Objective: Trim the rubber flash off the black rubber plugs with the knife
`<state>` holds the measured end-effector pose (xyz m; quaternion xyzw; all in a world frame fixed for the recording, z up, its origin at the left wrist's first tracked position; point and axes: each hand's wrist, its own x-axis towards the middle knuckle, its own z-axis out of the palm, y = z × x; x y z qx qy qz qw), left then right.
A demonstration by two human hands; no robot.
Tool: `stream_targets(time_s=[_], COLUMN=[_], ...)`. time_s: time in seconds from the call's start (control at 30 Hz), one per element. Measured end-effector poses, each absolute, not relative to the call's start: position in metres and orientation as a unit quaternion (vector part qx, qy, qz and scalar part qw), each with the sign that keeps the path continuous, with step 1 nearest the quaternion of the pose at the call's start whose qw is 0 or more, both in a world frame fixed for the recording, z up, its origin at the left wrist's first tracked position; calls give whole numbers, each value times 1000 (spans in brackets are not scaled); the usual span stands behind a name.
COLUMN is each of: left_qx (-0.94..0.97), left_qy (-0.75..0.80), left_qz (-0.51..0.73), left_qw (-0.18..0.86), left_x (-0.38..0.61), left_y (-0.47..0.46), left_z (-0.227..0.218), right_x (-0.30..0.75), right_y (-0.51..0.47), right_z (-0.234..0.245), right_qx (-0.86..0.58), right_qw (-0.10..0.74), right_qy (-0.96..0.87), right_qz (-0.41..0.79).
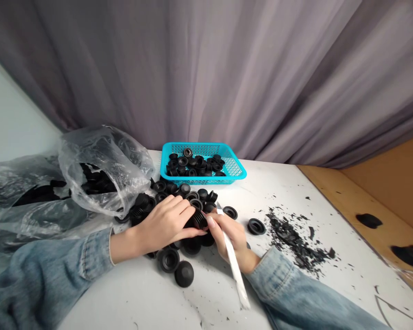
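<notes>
Nearest to the near edge of the worktop (151, 298), I see the tail of a slim white-handled tool (236, 275) slanting down from the person's right hand (232, 238). That hand is closed around it, thumb pressed along the handle, with a narrow grey tip showing beyond the fingers. Just left of the handle, a domed black cap (184, 274) sits near a round black ring (168, 259).

A little farther in, the left hand (172, 220) is curled, thumb below and fingers above, gripping a ribbed black plug (199, 220) right beside the right hand, around the middle of the worktop. More black plugs (192, 196) lie heaped under and behind both hands.

Toward the right edge, black scraps (292, 238) are strewn in a dark patch, with one loose ring (256, 226) between them and the right hand. At the left edge slumps a clear plastic bag (99, 201) with black pieces inside. By the far edge stands a blue basket (239, 174), partly filled with similar plugs, before a grey curtain (206, 73).
</notes>
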<state>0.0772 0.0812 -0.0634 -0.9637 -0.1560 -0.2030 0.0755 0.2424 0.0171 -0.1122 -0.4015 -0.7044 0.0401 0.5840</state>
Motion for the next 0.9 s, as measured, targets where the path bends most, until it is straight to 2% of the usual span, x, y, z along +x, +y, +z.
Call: stream_targets(time_s=[0.4,0.57,0.9], left_qx=[-949,-954,-944], left_qy=[-180,-163,-147], left_qz=[-192,-173,-216], left_qw=[-172,-182,-200], left_x=[79,78,78], left_y=[81,82,83], left_z=[-63,-65,-65], right_x=[245,246,246], right_y=[17,17,14], right_z=[-110,-110,-109], right_qx=[-418,-384,-410], right_qw=[585,588,591], right_qy=[-694,-712,-694], right_qz=[38,26,31])
